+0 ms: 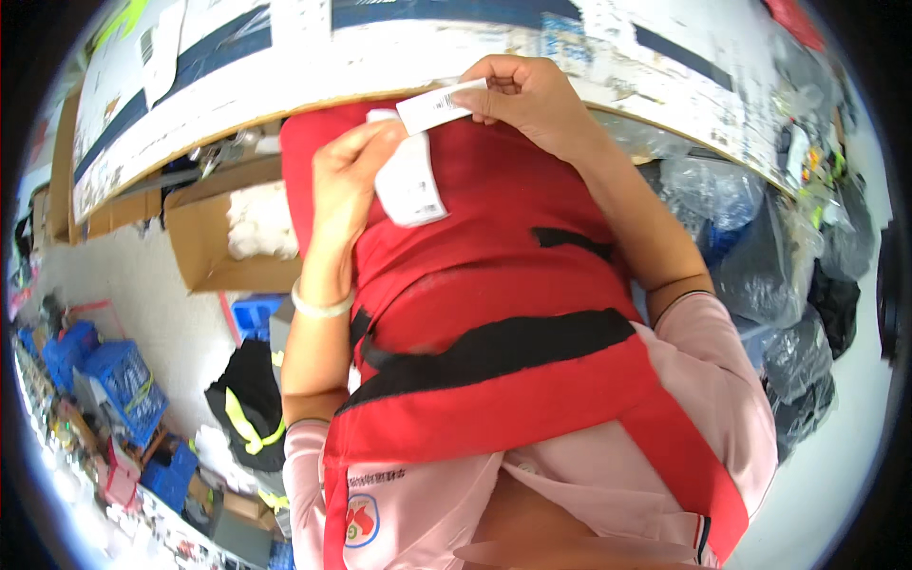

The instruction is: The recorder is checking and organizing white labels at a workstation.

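Observation:
Above my lap, my right hand (518,100) pinches a small white printed label (440,106) between thumb and fingers. My left hand (351,171) is closed on a longer white label strip (410,185) that hangs down over the red apron (494,214). The left fingertips meet the near left end of the small label, so both hands are close together there. Dark print shows on both pieces. Whether the label and the strip are still joined is hidden behind the left fingers.
A white worktable (418,52) with dark blue bands runs across in front, its edge just beyond my hands. An open cardboard box (204,247) with white items stands at left. Blue crates (123,380) lie farther left. Clear and grey plastic bags (760,256) pile up at right.

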A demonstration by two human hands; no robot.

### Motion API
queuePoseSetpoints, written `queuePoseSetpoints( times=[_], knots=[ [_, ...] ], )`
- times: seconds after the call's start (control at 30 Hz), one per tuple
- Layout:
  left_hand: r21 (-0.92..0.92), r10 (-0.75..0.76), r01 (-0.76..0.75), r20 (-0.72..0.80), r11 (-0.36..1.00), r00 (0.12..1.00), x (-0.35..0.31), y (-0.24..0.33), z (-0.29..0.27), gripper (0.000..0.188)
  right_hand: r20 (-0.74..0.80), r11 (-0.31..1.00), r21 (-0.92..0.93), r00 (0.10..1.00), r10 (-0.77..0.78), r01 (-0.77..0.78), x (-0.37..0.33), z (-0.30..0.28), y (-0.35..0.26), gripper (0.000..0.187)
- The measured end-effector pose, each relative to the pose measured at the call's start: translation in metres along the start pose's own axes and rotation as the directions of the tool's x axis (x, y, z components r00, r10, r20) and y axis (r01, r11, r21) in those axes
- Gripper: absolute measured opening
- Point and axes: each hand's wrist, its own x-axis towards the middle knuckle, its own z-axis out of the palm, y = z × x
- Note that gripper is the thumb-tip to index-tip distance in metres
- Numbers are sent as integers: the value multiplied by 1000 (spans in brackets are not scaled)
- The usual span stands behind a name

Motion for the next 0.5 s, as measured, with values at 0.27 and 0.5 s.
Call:
queuePoseSetpoints(
  times=[0.27, 0.5],
  knots=[
    [-236, -81, 125, 189, 964, 979, -6, 4, -7, 29, -646, 644, -711, 624, -440, -282, -1, -156, 41, 31],
    [-28, -35, 37, 46, 999, 998, -12, -6, -7, 29, -34, 973, -228, 999, 12, -20, -18, -5, -5, 18]
  ],
)
